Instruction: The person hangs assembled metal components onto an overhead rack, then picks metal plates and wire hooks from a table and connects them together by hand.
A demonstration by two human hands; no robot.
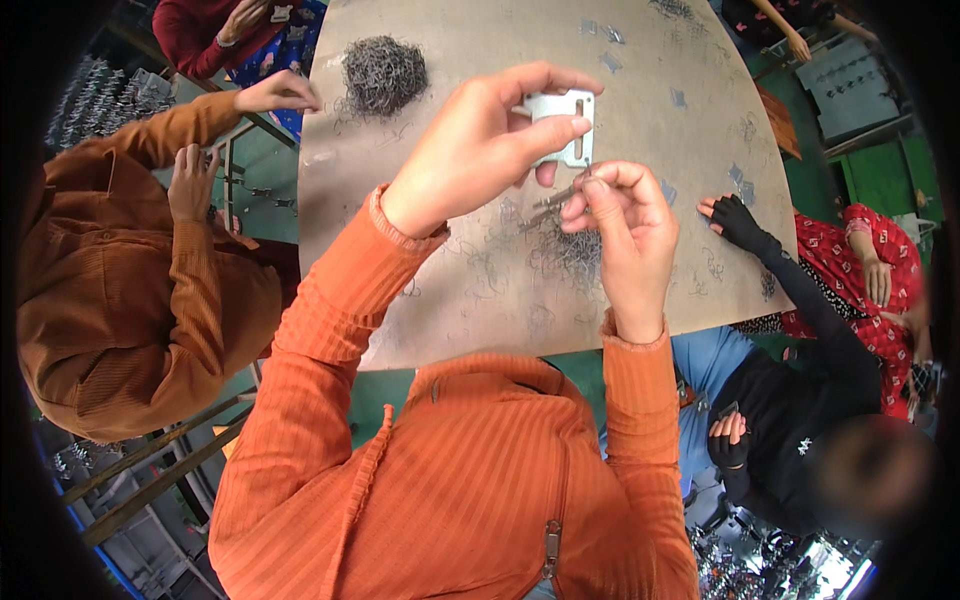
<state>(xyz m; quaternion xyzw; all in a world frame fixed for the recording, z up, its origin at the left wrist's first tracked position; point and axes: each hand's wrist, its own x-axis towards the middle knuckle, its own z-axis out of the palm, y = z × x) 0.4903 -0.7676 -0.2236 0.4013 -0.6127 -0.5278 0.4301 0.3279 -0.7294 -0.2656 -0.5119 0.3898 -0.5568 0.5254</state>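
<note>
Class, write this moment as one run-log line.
left hand: holding slotted pale plate; right hand: below plate, pinching thin wire; tabletop: tangled wire heap

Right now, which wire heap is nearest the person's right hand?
The central heap, partly hidden by that hand; the upper-left heap and top-edge heap lie farther away.

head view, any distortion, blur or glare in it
Head view, edges: the tabletop bows, fisheye-like, inside a black surround; head view, lower right: a round smeared patch, and bright glare near shiny metal parts; head view, centre: the pale plate shows its slots clearly.
</note>
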